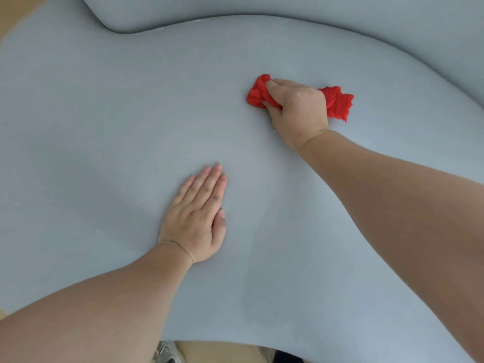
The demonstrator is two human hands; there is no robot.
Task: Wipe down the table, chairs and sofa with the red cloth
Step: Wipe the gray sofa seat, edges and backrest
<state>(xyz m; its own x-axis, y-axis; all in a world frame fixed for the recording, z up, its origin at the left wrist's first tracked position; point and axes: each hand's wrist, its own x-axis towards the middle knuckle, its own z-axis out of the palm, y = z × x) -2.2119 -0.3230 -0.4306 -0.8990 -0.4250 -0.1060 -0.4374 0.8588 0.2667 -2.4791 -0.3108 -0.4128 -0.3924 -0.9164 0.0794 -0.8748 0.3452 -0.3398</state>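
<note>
Right hand (298,108) gripped bunched red cloth (337,103) on sofa seat (104,113), about 1 o'clock. Left hand (196,218) lay flat, fingers straight, holding nothing. Cloth looked soft, light; best held bunched mid-wad.

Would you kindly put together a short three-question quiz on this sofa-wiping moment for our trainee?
1. True or false: the left hand lies flat on the sofa seat.
2. Which hand holds the red cloth? A. left hand B. right hand C. neither
3. Missing word: the right hand's grip is ____ round the cloth.
Key: 1 true; 2 B; 3 closed.
</note>
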